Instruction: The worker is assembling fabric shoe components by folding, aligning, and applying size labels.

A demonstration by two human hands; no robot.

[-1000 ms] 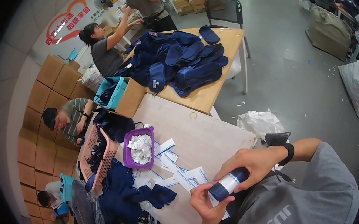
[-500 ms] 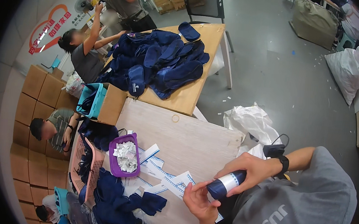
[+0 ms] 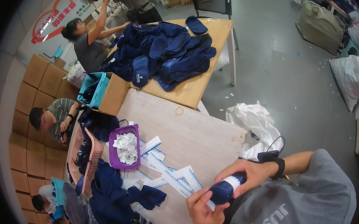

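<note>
A navy fabric roll [image 3: 223, 192] with a white paper band [image 3: 234, 181] around it is held tilted between my hands, over the near right edge of the pale table. My right hand [image 3: 249, 173] wraps round its upper part and the band. At the lower end, my left hand [image 3: 206, 210] presses its thumb and fingertips against the fabric. Beside my left hand, several white strips with blue markings [image 3: 167, 175] lie crossed over one another. Navy cloth pieces [image 3: 112, 200] are heaped farther left, some next to clear plastic.
Left of the strips stand a purple tub [image 3: 113, 151] of small white papers and a pink basket [image 3: 93, 166]. A blue bin [image 3: 100, 92] sits by a cardboard box [image 3: 116, 96]. Navy slipper-shaped pieces [image 3: 167, 51] cover the far wooden table [image 3: 194, 94]. Other people work at the left.
My left fingers have closed in from a spread pose onto the roll's lower end. The roll has turned slightly, with more navy fabric showing below its band. The whole view has shifted a little.
</note>
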